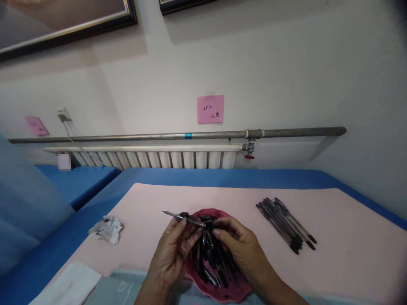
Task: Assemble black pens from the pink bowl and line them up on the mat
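Note:
My left hand [173,250] is closed around a slim pen part with a pointed tip [174,215], which points to the upper left. At the other end of that part, my right hand [240,243] pinches close to a small dark piece whose kind I cannot make out. Both hands are above a red basket [199,277] with a wavy rim. Inside it lie several black and clear pen parts [218,260], partly hidden by my hands. Dark smudges mark my fingers.
Several black-capped pens [280,224] lie side by side on the pink sheet [343,237] at the right. A crumpled, stained tissue [110,229] and a folded white paper [68,284] are at the left. Behind the blue table [222,178] stand a radiator [171,159] and a pipe.

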Action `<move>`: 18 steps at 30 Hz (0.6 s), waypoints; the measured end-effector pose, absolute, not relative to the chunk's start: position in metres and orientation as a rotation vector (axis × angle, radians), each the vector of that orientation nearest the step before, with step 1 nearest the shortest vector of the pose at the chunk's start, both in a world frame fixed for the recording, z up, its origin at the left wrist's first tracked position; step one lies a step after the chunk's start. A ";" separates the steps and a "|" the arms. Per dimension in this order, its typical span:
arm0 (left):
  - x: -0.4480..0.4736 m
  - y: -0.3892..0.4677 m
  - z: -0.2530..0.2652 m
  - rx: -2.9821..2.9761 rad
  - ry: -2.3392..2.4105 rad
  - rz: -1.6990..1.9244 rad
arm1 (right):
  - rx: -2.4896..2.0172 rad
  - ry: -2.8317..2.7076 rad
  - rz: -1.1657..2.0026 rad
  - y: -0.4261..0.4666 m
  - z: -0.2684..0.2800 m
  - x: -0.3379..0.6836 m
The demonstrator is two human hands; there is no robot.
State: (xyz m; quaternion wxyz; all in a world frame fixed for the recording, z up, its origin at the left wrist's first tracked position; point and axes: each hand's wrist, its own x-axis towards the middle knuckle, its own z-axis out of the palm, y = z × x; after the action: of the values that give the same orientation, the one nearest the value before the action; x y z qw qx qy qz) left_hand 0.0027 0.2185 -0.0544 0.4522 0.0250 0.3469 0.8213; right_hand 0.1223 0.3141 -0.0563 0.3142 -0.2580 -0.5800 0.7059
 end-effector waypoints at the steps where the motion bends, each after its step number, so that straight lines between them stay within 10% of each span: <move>1: 0.004 0.219 -0.055 0.067 0.858 2.029 | -0.682 -1.527 1.852 0.315 -0.056 0.122; 18: 0.014 0.224 -0.060 0.104 0.873 2.047 | -0.557 -1.898 1.322 0.317 -0.058 0.129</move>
State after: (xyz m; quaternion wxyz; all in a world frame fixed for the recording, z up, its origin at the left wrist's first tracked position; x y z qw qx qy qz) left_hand 0.0137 0.2242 -0.0603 0.4413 0.0421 0.3518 0.8245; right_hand 0.1288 0.3171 -0.0584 0.3723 -0.2174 -0.7404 0.5156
